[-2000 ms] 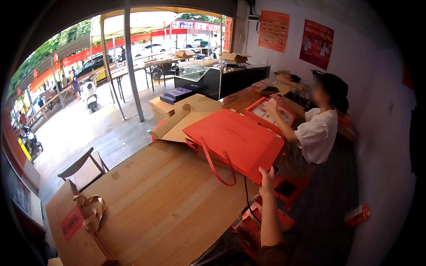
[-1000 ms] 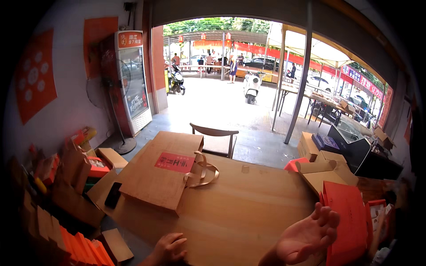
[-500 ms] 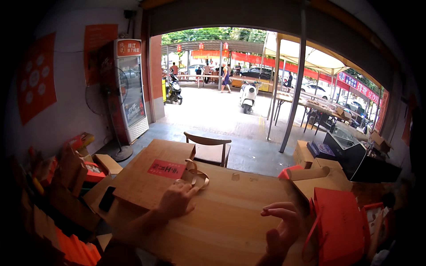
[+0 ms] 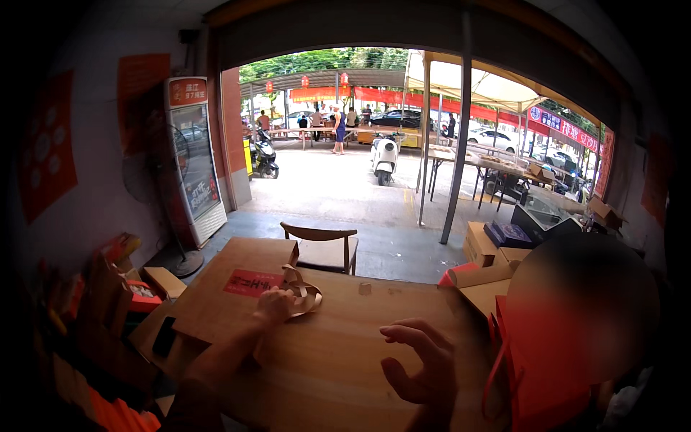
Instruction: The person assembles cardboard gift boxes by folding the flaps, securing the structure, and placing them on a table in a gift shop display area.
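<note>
Brown bag (image 4: 216,304) judged stiff, light; best gripped by handles (image 4: 312,298). Left hand (image 4: 276,305) curled there, hold unclear; right hand (image 4: 434,371) half-curled, nothing held.

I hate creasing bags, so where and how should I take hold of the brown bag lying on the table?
Probably by the ribbon handles, coming in from the right: the brown bag lies flat, broad side up, and the loops spill past its right edge over the table, where they look easy to hook. The left hand is there.
</note>
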Demonstrator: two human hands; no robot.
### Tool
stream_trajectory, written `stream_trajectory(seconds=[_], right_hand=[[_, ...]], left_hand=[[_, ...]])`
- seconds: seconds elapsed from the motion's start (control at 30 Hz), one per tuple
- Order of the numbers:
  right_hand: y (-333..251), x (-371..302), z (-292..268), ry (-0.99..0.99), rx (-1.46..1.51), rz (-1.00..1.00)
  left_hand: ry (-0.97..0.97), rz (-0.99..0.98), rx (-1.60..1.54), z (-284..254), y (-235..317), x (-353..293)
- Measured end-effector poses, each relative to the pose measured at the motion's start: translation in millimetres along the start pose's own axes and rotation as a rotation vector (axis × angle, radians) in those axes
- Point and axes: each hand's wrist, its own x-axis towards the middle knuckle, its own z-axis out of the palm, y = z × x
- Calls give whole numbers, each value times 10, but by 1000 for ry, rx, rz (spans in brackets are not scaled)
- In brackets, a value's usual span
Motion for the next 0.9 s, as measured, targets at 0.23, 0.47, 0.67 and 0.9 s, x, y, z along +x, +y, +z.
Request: stream_trajectory(seconds=[0.23, 0.47, 0.67, 0.9], right_hand=[[42, 36, 118, -165, -158, 57], [178, -4, 76, -216, -205, 168], [375, 0, 23, -281, -208, 314], [524, -7, -15, -358, -182, 387]], left_hand=[[-144, -63, -416, -188, 298, 112], [-86, 116, -628, -515, 1092, 278], [-128, 416, -647, -719, 1735, 215], [-686, 409, -870, -1203, 1873, 147]])
